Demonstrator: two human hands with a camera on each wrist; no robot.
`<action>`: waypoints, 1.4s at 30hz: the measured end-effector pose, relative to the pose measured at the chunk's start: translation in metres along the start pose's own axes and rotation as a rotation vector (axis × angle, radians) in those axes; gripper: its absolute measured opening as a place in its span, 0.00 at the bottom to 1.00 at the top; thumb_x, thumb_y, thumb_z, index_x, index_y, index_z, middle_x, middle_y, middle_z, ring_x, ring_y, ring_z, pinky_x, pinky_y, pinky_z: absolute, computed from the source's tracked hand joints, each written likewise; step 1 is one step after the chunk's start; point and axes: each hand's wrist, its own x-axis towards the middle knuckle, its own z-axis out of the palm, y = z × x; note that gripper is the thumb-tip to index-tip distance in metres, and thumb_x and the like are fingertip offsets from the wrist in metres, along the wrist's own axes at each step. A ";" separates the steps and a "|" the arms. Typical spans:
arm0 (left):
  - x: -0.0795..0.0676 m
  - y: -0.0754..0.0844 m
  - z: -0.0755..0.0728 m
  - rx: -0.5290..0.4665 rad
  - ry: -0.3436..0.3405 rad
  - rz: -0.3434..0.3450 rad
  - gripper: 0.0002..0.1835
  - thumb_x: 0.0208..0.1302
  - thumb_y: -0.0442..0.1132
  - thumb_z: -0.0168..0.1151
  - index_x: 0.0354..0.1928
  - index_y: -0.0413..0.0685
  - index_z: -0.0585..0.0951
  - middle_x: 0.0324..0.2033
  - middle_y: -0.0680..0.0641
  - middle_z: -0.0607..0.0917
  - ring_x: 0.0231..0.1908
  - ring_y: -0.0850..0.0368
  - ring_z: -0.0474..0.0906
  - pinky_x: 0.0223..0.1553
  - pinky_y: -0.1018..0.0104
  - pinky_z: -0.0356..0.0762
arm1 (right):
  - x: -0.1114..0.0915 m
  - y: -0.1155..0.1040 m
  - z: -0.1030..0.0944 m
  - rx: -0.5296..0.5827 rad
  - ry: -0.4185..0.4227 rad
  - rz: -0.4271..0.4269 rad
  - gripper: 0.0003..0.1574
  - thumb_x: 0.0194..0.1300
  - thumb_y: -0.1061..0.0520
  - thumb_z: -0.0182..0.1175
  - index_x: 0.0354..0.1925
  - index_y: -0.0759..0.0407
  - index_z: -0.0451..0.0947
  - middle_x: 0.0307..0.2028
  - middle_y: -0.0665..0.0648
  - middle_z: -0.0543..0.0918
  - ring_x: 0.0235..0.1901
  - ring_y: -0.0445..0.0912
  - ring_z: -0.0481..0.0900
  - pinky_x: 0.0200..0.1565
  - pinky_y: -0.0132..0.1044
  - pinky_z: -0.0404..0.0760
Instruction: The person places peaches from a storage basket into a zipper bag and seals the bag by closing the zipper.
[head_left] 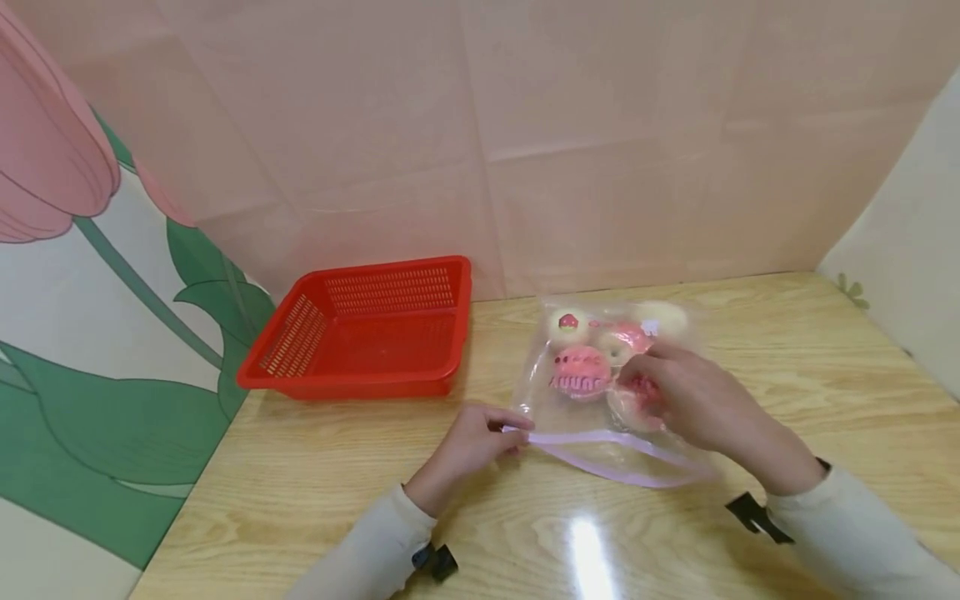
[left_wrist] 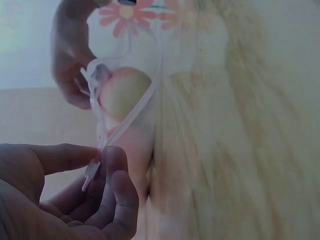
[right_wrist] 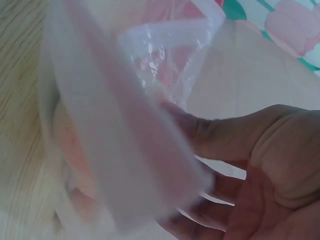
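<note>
A clear zip bag [head_left: 540,400] with a pale pink closure strip lies on the table, several toy buns inside. Among them are a pink bun with markings [head_left: 581,372] and a round cream one [head_left: 567,327]. My left hand [head_left: 480,437] pinches the bag's left front corner; a small pale slider [left_wrist: 92,168] shows at its fingertips. Over the right half, my right hand [head_left: 693,400] curls its fingers onto the bag beside a pink-and-cream bun [head_left: 632,408]. In the right wrist view, blurred plastic covers the fingertips. The bag's mouth gapes toward me.
A red slotted basket [head_left: 360,389] stands left of the bag, against the pink-beige backdrop [head_left: 600,167]. Wood-grain tabletop [head_left: 300,467] extends around both. Flower-printed panels [head_left: 120,417] border the left side, and a pale panel [head_left: 915,233] the right.
</note>
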 end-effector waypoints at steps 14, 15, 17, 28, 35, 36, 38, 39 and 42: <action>-0.018 0.011 0.002 0.071 -0.081 0.017 0.09 0.61 0.32 0.68 0.43 0.42 0.89 0.31 0.39 0.89 0.26 0.59 0.82 0.23 0.74 0.72 | 0.008 0.007 0.013 -0.004 0.119 0.045 0.26 0.46 0.74 0.71 0.44 0.57 0.83 0.43 0.58 0.85 0.39 0.54 0.84 0.35 0.49 0.83; -0.019 0.012 0.002 0.090 -0.082 0.026 0.09 0.61 0.32 0.68 0.44 0.42 0.89 0.31 0.40 0.88 0.26 0.60 0.82 0.22 0.75 0.71 | 0.008 0.008 0.015 0.006 0.127 0.048 0.25 0.47 0.73 0.71 0.44 0.56 0.83 0.43 0.58 0.85 0.39 0.54 0.84 0.36 0.49 0.83; -0.022 0.013 0.001 0.141 -0.086 0.051 0.10 0.61 0.33 0.69 0.44 0.43 0.89 0.29 0.43 0.88 0.25 0.61 0.80 0.21 0.76 0.70 | 0.009 0.008 0.018 0.033 0.141 0.059 0.24 0.50 0.71 0.71 0.45 0.56 0.83 0.41 0.56 0.85 0.39 0.54 0.85 0.37 0.50 0.84; -0.025 0.015 -0.010 0.424 -0.158 0.187 0.15 0.59 0.33 0.71 0.49 0.49 0.87 0.34 0.50 0.87 0.29 0.66 0.78 0.26 0.75 0.76 | 0.012 0.010 0.016 0.058 0.106 0.019 0.19 0.56 0.65 0.71 0.48 0.57 0.83 0.42 0.55 0.86 0.38 0.51 0.85 0.39 0.50 0.84; -0.023 0.015 -0.011 0.748 -0.016 0.319 0.17 0.55 0.36 0.74 0.48 0.54 0.87 0.25 0.59 0.77 0.26 0.67 0.69 0.30 0.75 0.69 | 0.006 0.021 -0.009 0.064 -0.036 -0.032 0.20 0.55 0.71 0.64 0.45 0.53 0.83 0.46 0.55 0.85 0.44 0.55 0.84 0.43 0.52 0.83; -0.023 0.015 -0.010 0.774 -0.005 0.337 0.17 0.55 0.36 0.74 0.47 0.55 0.87 0.25 0.59 0.77 0.27 0.66 0.69 0.30 0.75 0.68 | 0.005 0.024 -0.013 0.053 -0.068 -0.033 0.22 0.53 0.72 0.63 0.43 0.52 0.83 0.44 0.53 0.85 0.42 0.53 0.84 0.40 0.49 0.83; -0.022 0.015 -0.009 0.829 0.008 0.397 0.16 0.54 0.36 0.74 0.46 0.54 0.87 0.28 0.57 0.78 0.30 0.64 0.71 0.32 0.75 0.70 | 0.000 0.030 -0.020 0.032 -0.140 -0.034 0.26 0.46 0.75 0.63 0.40 0.50 0.81 0.41 0.50 0.83 0.38 0.48 0.80 0.36 0.41 0.79; -0.022 0.015 -0.009 0.855 0.012 0.425 0.15 0.55 0.36 0.74 0.45 0.54 0.87 0.30 0.56 0.79 0.32 0.63 0.73 0.33 0.74 0.72 | -0.002 0.032 -0.022 0.020 -0.175 -0.031 0.27 0.44 0.75 0.64 0.39 0.49 0.80 0.40 0.49 0.81 0.36 0.46 0.78 0.34 0.38 0.76; -0.023 0.014 -0.008 0.917 0.033 0.520 0.13 0.55 0.34 0.74 0.42 0.54 0.87 0.35 0.53 0.81 0.38 0.60 0.76 0.40 0.72 0.76 | -0.007 0.037 -0.024 -0.021 -0.265 -0.027 0.29 0.39 0.74 0.71 0.37 0.48 0.76 0.40 0.49 0.77 0.35 0.45 0.72 0.32 0.34 0.71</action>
